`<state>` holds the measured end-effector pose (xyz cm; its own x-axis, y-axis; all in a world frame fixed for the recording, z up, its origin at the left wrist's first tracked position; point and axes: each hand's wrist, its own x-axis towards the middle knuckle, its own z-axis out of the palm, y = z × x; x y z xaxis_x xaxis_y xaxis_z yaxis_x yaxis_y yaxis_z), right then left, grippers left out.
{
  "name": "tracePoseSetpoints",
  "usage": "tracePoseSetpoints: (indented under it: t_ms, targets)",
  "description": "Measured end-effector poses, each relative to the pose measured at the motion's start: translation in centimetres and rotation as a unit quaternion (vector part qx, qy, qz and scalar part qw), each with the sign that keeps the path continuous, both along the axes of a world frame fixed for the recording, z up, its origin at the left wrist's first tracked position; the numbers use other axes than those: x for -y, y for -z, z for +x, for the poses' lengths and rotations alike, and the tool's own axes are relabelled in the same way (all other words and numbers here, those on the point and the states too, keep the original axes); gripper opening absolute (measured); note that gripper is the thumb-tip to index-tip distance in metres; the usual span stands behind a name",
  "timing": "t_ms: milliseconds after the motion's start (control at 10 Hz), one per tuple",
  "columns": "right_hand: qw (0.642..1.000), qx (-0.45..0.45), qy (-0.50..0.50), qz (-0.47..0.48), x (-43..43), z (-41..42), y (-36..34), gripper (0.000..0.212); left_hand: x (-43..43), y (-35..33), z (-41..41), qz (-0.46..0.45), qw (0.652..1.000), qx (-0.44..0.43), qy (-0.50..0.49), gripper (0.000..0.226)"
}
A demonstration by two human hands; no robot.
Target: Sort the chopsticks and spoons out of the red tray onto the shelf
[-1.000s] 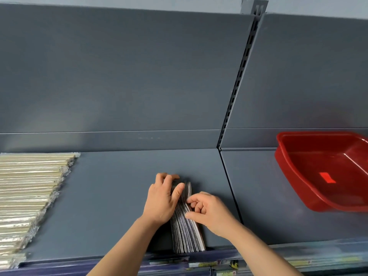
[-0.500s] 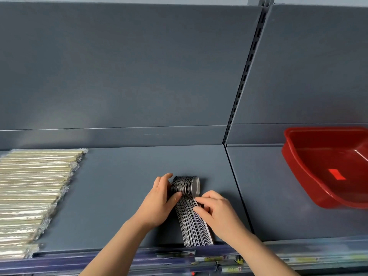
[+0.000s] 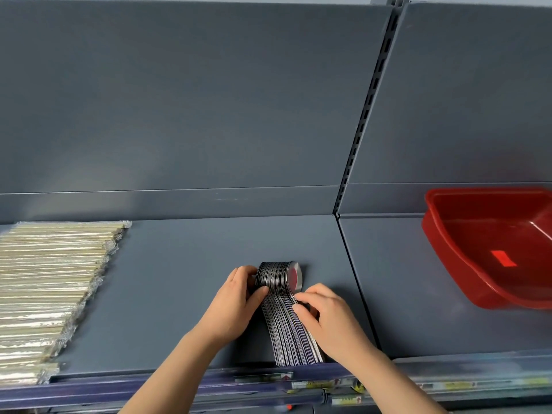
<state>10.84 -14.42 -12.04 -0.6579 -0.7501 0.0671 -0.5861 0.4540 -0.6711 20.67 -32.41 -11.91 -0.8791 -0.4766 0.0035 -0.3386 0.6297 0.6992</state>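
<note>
Now that the spoons [image 3: 283, 324] stand with their bowls bared, no longer capped by the left hand [image 3: 236, 306] as in the view a second back, the stack looks squared up: on edge on the shelf [image 3: 179, 294], packed side by side, bowls to the rear and handle ends at the front lip. Both hands have slid back toward the necks and handles. The left hand's fingers [image 3: 243, 273] curl against the stack's left flank with the thumb laid over the top edges. The right hand [image 3: 328, 321] pinches the right flank with bent fingers, so the spoons are held narrowly between the two. Well apart to the left, the wrapped chopsticks [image 3: 50, 294] lie in a fanned row on the same shelf. On the next bay to the right, the tray [image 3: 442, 252] shows nothing inside but a red label. By that, the sorting seems all but finished. What is left is likely only to let go without the stack toppling sideways.
</note>
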Motion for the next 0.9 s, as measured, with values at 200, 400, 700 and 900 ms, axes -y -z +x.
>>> tracePoseSetpoints:
  t_ms: [200,400,700,900]
  targets:
    - [1.000,-0.012,-0.007,0.012,-0.1,0.1,-0.1,0.036,-0.1,0.0,0.1,0.006,1.000,-0.003,-0.010,0.041]
    - [1.000,-0.010,-0.006,0.017,-0.1,0.1,-0.4,0.037,0.1,-0.1,0.1,-0.001,1.000,-0.001,-0.014,0.038]
    - [1.000,-0.002,-0.005,0.013,-0.3,-0.3,-0.4,0.033,1.0,-1.0,0.6,0.024,0.998,-0.037,-0.046,0.028]
    - [0.997,-0.027,0.028,-0.059,-1.4,-3.3,-2.8,0.019,4.0,-5.6,2.2,0.052,0.983,-0.155,-0.083,0.016]
